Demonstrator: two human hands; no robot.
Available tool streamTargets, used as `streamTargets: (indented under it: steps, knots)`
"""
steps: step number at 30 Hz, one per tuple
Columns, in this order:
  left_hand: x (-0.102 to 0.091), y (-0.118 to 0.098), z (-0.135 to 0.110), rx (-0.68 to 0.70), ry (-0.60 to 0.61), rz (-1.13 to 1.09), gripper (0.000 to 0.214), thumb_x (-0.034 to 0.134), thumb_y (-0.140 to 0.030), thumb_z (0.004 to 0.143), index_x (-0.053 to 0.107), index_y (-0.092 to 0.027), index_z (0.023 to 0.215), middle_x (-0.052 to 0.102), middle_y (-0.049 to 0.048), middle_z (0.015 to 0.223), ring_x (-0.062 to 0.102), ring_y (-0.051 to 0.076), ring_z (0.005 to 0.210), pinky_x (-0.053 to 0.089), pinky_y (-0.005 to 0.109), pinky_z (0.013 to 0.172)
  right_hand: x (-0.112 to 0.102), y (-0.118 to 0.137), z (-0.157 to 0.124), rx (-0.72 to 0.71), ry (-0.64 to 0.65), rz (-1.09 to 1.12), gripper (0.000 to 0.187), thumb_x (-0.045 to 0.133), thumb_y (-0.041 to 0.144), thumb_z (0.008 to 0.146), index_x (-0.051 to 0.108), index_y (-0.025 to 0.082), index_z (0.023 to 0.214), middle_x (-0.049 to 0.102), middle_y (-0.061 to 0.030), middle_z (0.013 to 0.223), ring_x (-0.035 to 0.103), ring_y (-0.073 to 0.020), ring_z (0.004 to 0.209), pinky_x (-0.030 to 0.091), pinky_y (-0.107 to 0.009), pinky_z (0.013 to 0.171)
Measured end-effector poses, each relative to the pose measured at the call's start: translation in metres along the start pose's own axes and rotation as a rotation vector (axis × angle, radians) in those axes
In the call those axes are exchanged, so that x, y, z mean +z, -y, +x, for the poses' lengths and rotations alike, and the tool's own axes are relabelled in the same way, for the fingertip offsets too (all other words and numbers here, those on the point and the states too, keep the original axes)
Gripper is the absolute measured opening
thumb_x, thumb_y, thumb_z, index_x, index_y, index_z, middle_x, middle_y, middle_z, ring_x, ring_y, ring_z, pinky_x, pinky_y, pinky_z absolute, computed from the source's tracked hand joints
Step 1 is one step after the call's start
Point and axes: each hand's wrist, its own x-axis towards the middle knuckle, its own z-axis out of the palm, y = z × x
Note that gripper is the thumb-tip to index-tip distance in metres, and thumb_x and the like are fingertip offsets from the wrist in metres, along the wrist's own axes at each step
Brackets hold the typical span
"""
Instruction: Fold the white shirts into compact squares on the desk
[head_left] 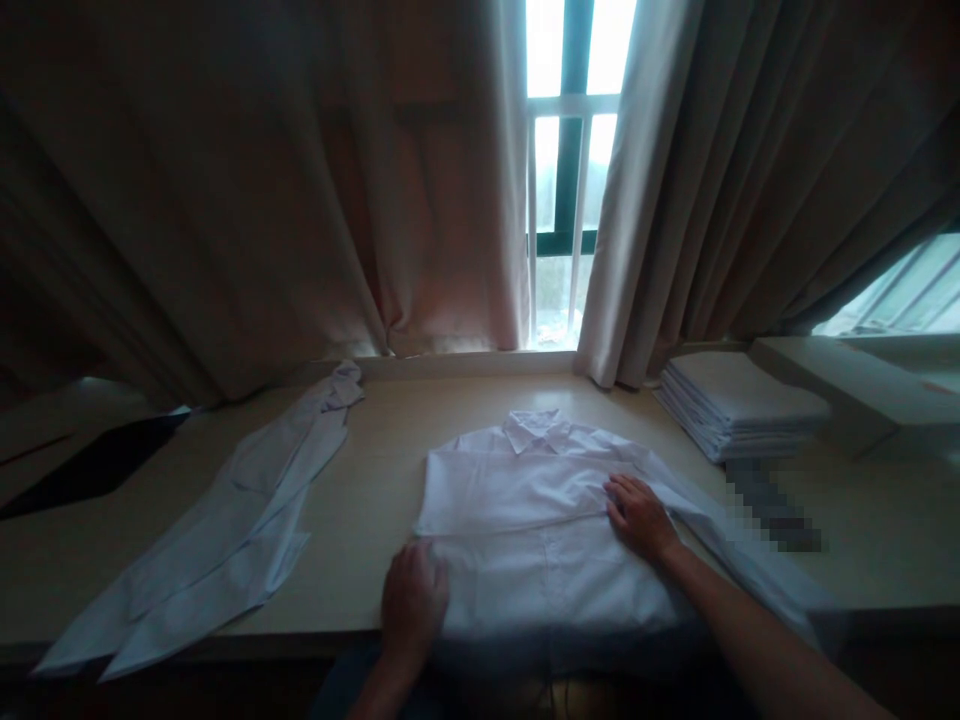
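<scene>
A white collared shirt (525, 500) lies flat on the table (375, 500) in front of me, collar pointing away. My left hand (412, 600) rests on the shirt's lower left corner with the fingers curled over the cloth edge. My right hand (637, 515) lies flat on the shirt's right side, fingers stretched out, near where the sleeve (750, 560) runs off to the right.
Another white garment (232, 530) lies spread along the table's left side. A stack of folded white shirts (739, 405) stands at the back right, beside a flat box (862, 390). Curtains and a window fill the back. A dark object (97, 465) lies far left.
</scene>
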Motion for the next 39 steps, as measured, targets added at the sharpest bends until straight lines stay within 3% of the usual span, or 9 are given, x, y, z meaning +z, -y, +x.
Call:
streamTargets:
  steps: [3, 6, 10, 16, 20, 26, 29, 33, 39]
  knots:
    - [-0.005, 0.023, 0.012, -0.217, -0.019, 0.109, 0.054, 0.044, -0.047, 0.087, 0.053, -0.009, 0.124, 0.059, 0.0169, 0.114, 0.052, 0.028, 0.110, 0.039, 0.038, 0.096, 0.003, -0.003, 0.000, 0.000, 0.012, -0.004, 0.037, 0.050, 0.024, 0.083, 0.061, 0.021, 0.118, 0.058, -0.0077, 0.130, 0.047, -0.0241, 0.123, 0.031, -0.042, 0.109]
    - [-0.005, 0.031, 0.032, -0.210, 0.043, 0.118, 0.058, 0.045, -0.054, 0.085, 0.056, -0.011, 0.121, 0.060, 0.0155, 0.110, 0.053, 0.028, 0.106, 0.040, 0.036, 0.092, 0.005, -0.005, -0.001, 0.001, 0.016, -0.008, 0.038, 0.049, 0.023, 0.083, 0.060, 0.021, 0.120, 0.057, -0.0079, 0.131, 0.047, -0.0237, 0.123, 0.030, -0.041, 0.109]
    - [0.002, 0.022, 0.053, -0.220, 0.067, 0.033, 0.055, 0.044, -0.059, 0.083, 0.063, -0.016, 0.112, 0.062, 0.0136, 0.103, 0.057, 0.028, 0.098, 0.042, 0.036, 0.084, 0.008, -0.005, -0.003, 0.009, -0.019, -0.026, 0.038, 0.046, 0.027, 0.088, 0.057, 0.020, 0.124, 0.055, -0.0091, 0.132, 0.046, -0.0248, 0.123, 0.031, -0.041, 0.107]
    - [0.014, 0.024, 0.064, -0.280, 0.099, -0.011, 0.040, 0.050, -0.049, 0.080, 0.065, -0.018, 0.102, 0.066, 0.0119, 0.098, 0.060, 0.028, 0.092, 0.042, 0.035, 0.076, 0.011, -0.012, 0.015, 0.373, -0.114, -0.111, 0.044, 0.047, 0.038, 0.089, 0.055, 0.013, 0.124, 0.060, -0.0170, 0.119, 0.054, -0.0291, 0.108, 0.039, -0.039, 0.093]
    - [0.016, 0.039, 0.066, -0.278, 0.103, -0.019, 0.036, 0.045, -0.043, 0.083, 0.064, -0.020, 0.104, 0.069, 0.0108, 0.097, 0.062, 0.027, 0.086, 0.041, 0.034, 0.070, -0.005, -0.037, 0.021, 0.453, -0.089, -0.148, 0.040, 0.049, 0.035, 0.087, 0.057, 0.017, 0.122, 0.062, -0.0144, 0.117, 0.055, -0.0267, 0.106, 0.040, -0.036, 0.090]
    - [0.022, 0.059, 0.073, -0.350, 0.050, 0.029, 0.038, 0.042, -0.044, 0.084, 0.062, -0.019, 0.105, 0.069, 0.0119, 0.099, 0.063, 0.028, 0.087, 0.042, 0.034, 0.067, -0.035, -0.084, -0.016, 0.487, 0.066, -0.265, 0.047, 0.057, 0.040, 0.081, 0.058, 0.018, 0.122, 0.061, -0.0145, 0.120, 0.055, -0.0289, 0.107, 0.041, -0.038, 0.086]
    - [0.023, 0.063, 0.077, -0.365, 0.058, 0.038, 0.039, 0.042, -0.044, 0.084, 0.062, -0.018, 0.105, 0.069, 0.0124, 0.099, 0.063, 0.029, 0.087, 0.042, 0.034, 0.065, -0.042, -0.096, -0.025, 0.504, 0.147, -0.277, 0.027, 0.055, 0.033, 0.083, 0.065, 0.019, 0.104, 0.066, -0.0118, 0.104, 0.059, -0.0254, 0.097, 0.042, -0.034, 0.079]
    - [0.017, 0.062, 0.079, -0.343, 0.098, 0.012, 0.037, 0.044, -0.042, 0.082, 0.062, -0.018, 0.105, 0.069, 0.0123, 0.100, 0.063, 0.029, 0.086, 0.042, 0.034, 0.065, -0.050, -0.105, -0.012, 0.495, 0.115, -0.282, 0.023, 0.044, 0.017, 0.088, 0.066, 0.017, 0.096, 0.067, -0.0120, 0.099, 0.059, -0.0221, 0.094, 0.039, -0.031, 0.080]
    - [0.014, 0.055, 0.078, -0.342, 0.112, 0.012, 0.037, 0.044, -0.039, 0.083, 0.060, -0.018, 0.108, 0.068, 0.0128, 0.102, 0.063, 0.028, 0.088, 0.043, 0.033, 0.065, -0.050, -0.105, 0.014, 0.528, 0.106, -0.293, 0.024, 0.043, 0.016, 0.089, 0.066, 0.016, 0.093, 0.067, -0.0138, 0.096, 0.060, -0.0240, 0.092, 0.038, -0.033, 0.079]
